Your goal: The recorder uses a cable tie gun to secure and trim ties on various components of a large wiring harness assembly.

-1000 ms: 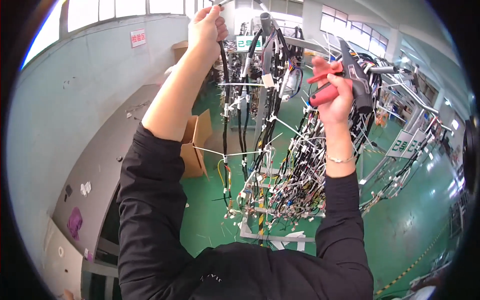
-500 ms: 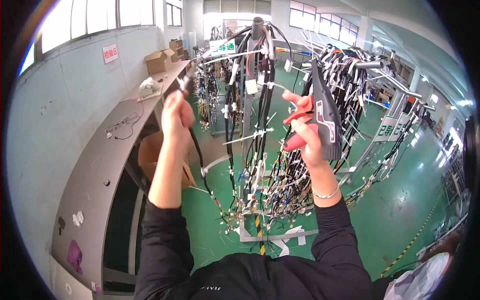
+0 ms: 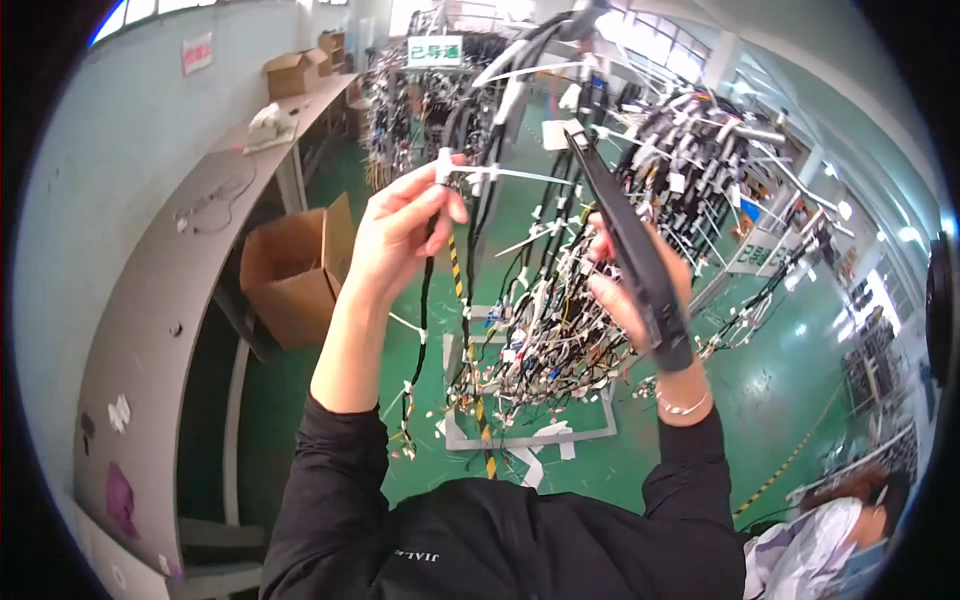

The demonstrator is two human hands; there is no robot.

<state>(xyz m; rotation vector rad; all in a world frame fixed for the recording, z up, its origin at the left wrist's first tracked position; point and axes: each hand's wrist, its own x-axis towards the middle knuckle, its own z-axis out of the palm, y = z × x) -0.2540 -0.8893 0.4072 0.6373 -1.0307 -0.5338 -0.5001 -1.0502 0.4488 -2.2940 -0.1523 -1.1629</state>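
My left hand pinches a black wire harness at a white clip, its fingers closed around it. From that clip a white cable tie sticks out to the right, its tail loose. In my right hand is a black cable tie gun, tilted, its narrow nose pointing up and left. The nose is near the end of the cable tie; I cannot tell whether they touch. The gun hides part of my right hand. Behind both hands, more black harnesses hang from a rack.
A dense bundle of wires with white connectors hangs at the centre right. An open cardboard box stands on the floor beside the long grey bench at left. The metal rack base lies ahead. A person is at lower right.
My left hand has come right and lower, toward the hanging harnesses. My right hand has turned the cable tie gun, so its nose leans left. The whole view has shifted.
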